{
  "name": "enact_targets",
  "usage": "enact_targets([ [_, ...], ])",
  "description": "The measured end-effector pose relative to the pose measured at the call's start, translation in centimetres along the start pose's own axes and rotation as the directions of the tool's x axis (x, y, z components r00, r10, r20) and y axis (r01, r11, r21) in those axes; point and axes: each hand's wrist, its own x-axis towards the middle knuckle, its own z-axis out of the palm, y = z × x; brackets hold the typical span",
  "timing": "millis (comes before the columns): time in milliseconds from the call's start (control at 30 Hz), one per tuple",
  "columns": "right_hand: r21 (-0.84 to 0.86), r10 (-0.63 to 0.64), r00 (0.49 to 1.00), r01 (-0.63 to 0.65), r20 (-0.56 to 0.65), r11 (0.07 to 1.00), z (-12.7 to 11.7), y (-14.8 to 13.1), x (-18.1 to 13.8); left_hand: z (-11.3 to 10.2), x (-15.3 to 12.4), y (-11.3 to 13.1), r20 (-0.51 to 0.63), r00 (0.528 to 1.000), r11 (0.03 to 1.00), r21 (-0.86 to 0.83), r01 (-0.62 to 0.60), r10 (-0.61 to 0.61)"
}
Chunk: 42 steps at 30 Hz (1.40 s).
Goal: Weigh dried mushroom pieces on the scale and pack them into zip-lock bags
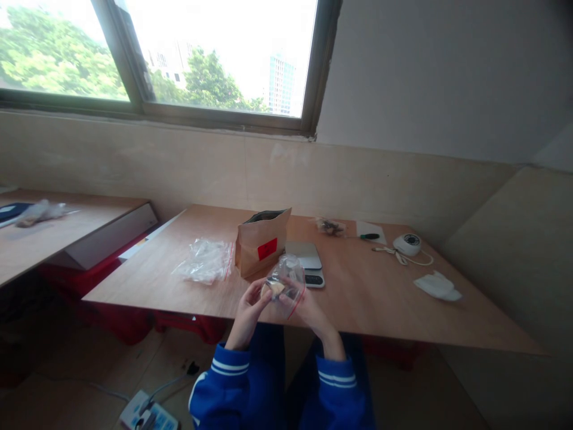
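Note:
Both my hands are together just above the table's front edge, around a small clear zip bag with a red seal line. My left hand pinches the bag's left side, its thumb against a pale, flat piece. That piece appears to lie inside the plastic, though its kind cannot be made out. My right hand grips the bag's other side near the red line, with the fingers partly behind the film. Just behind the hands stand an open brown paper pouch with a red label and a flat kitchen scale.
Several clear zip bags lie left of the pouch. Toward the back are a bag of dark bits and a green-handled tool on white paper. A small white fan with its cord and a crumpled tissue sit right.

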Motion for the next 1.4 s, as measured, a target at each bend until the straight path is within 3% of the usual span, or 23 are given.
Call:
enact_targets([
  [167, -0.031, -0.079, 0.994, 0.076, -0.081, 0.997, 0.6, -0.6, 0.1, 0.4, 0.0, 0.1, -0.018, 0.999, 0.998, 0.052, -0.041, 0.042],
  [533, 0.069, -0.001, 0.949, 0.024, -0.316, 0.997, -0.1, 1.1, 0.6, 0.7, -0.2, 0.5, -0.065, 0.996, 0.998, -0.048, 0.052, -0.055],
  [1100, 0.176, 0.003, 0.921, 0.072, -0.390, 0.982, -0.7, 1.2, 0.5, 0.4, 0.0, 0.1, -0.152, 0.979, 0.978, -0.178, 0.105, -0.133],
  [1400, 0.286, 0.123, 0.892, 0.008, -0.435, 0.958, -1.2, 0.6, 0.4, 0.3, 0.3, -0.1, -0.259, 0.940, 0.949, -0.278, 0.148, -0.222],
])
